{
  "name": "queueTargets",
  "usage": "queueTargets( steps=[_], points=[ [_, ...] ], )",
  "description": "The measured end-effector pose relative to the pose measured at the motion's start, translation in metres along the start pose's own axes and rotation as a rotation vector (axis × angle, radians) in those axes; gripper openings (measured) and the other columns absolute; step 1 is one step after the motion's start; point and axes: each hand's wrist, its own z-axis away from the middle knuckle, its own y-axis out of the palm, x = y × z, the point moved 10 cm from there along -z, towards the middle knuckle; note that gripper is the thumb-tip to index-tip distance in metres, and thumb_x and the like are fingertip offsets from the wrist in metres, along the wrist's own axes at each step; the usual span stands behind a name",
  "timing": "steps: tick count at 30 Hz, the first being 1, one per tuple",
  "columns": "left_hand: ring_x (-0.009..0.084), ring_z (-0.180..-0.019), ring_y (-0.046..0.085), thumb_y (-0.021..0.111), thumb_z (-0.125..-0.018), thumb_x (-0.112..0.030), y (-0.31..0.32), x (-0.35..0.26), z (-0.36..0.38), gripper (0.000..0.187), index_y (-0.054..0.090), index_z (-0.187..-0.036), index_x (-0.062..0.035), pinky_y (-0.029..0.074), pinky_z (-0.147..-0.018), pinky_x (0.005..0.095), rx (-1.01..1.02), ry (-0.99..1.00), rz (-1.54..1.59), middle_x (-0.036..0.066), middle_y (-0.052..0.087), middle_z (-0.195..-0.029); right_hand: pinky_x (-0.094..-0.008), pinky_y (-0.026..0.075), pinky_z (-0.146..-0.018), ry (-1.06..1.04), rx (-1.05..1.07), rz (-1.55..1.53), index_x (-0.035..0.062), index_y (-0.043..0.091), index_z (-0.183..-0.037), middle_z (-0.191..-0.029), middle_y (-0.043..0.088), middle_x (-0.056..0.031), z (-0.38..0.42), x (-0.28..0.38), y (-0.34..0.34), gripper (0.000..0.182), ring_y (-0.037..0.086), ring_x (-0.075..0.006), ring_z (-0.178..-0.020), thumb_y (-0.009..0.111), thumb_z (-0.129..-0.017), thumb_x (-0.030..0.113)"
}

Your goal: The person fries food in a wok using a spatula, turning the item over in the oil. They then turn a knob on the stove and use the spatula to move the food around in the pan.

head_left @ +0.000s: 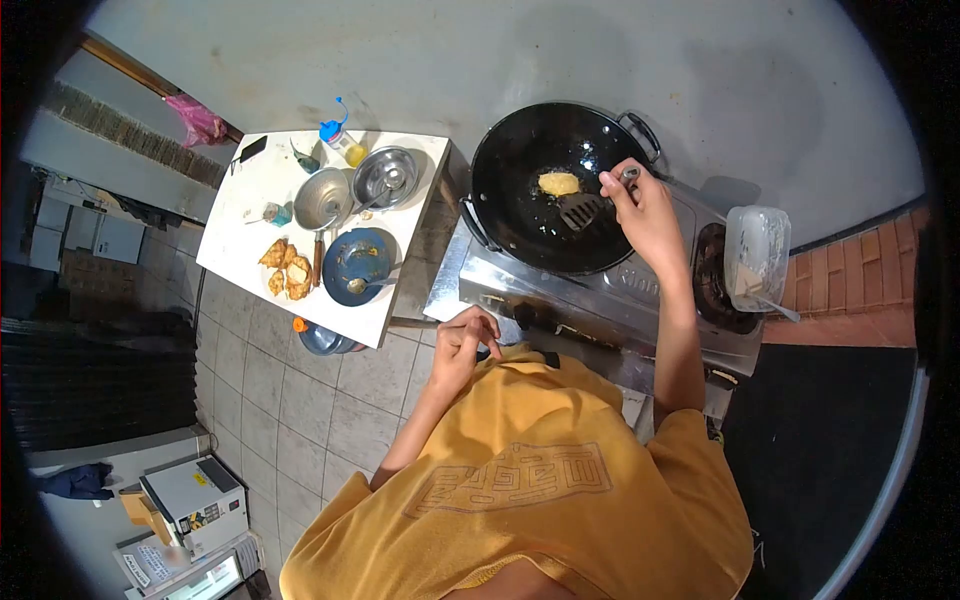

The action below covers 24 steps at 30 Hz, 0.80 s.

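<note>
A large black wok [520, 235] sits on the silver gas stove [540, 288]. Near its middle lies a small yellow piece of food [558, 183], with glossy oil around it. My right hand [645, 210], above the wok's right side, is closed around the handle of a black slotted spatula [580, 211]. The spatula's blade is just below and right of the food. My left hand [466, 345] is held in front of the yellow shirt, left of the stove's front edge, its fingers curled; whether anything is in them is hidden.
On the left, a white table [345, 315] carries metal bowls [322, 198], a blue plate [352, 262], fried pieces [297, 275] and a bottle [346, 146]. A plastic container [752, 255] with a spoon stands at the stove's right. A blue-tinted jug [325, 340] is below the table.
</note>
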Motion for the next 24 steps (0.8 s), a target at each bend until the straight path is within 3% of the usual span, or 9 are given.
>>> queueTargets(
  steps=[4,13,16,19,24],
  points=[
    [0.0161,-0.064,0.060,0.036,-0.103,-0.018,0.000,0.004,-0.001,0.053,0.060,-0.063,0.0081,0.047,-0.067,0.0295,-0.006,0.004,-0.002,0.010,0.060,-0.078,-0.0292,0.037,-0.056,0.001,0.030,0.088,-0.0005,0.057,-0.087,-0.062,0.053,-0.0066,0.002,0.005,0.001,0.026,0.042,-0.0113,-0.058,0.058,-0.095,0.024],
    [0.0143,-0.064,0.061,0.036,-0.103,-0.022,-0.002,0.003,0.003,0.049,0.058,-0.070,0.0066,0.047,-0.067,0.0282,0.008,-0.020,-0.007,0.010,0.061,-0.077,-0.0286,0.037,-0.055,-0.002,-0.025,-0.073,0.0000,0.056,-0.084,-0.062,0.053,-0.0056,0.007,0.004,0.000,0.025,0.042,-0.0103,-0.057,0.058,-0.095,0.022],
    [0.0145,-0.064,0.061,0.036,-0.103,-0.023,-0.003,0.005,0.004,0.048,0.058,-0.072,0.0065,0.047,-0.068,0.0283,0.003,-0.011,0.016,0.009,0.061,-0.075,-0.0288,0.036,-0.055,-0.058,0.001,0.019,0.0002,0.056,-0.085,-0.062,0.052,-0.0050,0.009,0.010,0.002,0.024,0.041,-0.0103,-0.057,0.058,-0.095,0.023],
    [0.0146,-0.064,0.061,0.036,-0.103,-0.023,-0.003,0.006,0.005,0.049,0.058,-0.071,0.0064,0.047,-0.069,0.0286,0.009,0.009,-0.022,0.009,0.061,-0.075,-0.0291,0.036,-0.055,0.011,0.077,0.082,0.0002,0.056,-0.086,-0.061,0.050,-0.0051,0.009,-0.004,0.011,0.025,0.040,-0.0104,-0.057,0.058,-0.095,0.023],
    [0.0152,-0.063,0.062,0.036,-0.103,-0.022,-0.004,0.004,0.006,0.050,0.058,-0.068,0.0065,0.047,-0.068,0.0286,0.013,0.047,-0.034,0.009,0.061,-0.077,-0.0306,0.035,-0.054,-0.037,-0.018,-0.066,0.0001,0.056,-0.085,-0.061,0.048,-0.0059,0.013,0.003,0.002,0.026,0.038,-0.0110,-0.057,0.059,-0.095,0.024]
  ],
)
